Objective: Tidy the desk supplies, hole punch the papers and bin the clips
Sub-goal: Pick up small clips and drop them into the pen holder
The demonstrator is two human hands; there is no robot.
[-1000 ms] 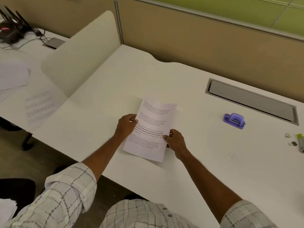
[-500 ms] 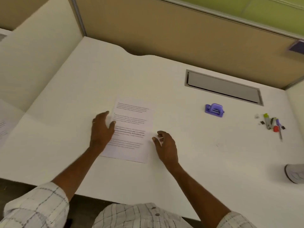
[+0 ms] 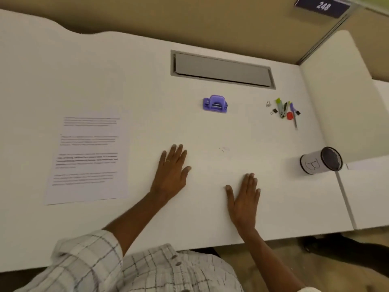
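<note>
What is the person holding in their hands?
Nothing. The left hand and the right hand both lie flat on the desk, fingers straight. The paper lies apart from them, untouched.

I'm looking at a tabletop [image 3: 210,161] that reads as smooth white laminate, matt, with hardly any glare. The paper sheet [image 3: 88,157] is dull and matt, printed in grey. The hole punch [image 3: 215,103] looks like purple plastic with a soft sheen on top. The grey flap [image 3: 221,69] is matt; metal or plastic, I can't tell. The cup [image 3: 313,164] has a white paper wrap and a dark, mesh-looking inside. The sleeve [image 3: 88,260] is checked woven cloth.
</note>
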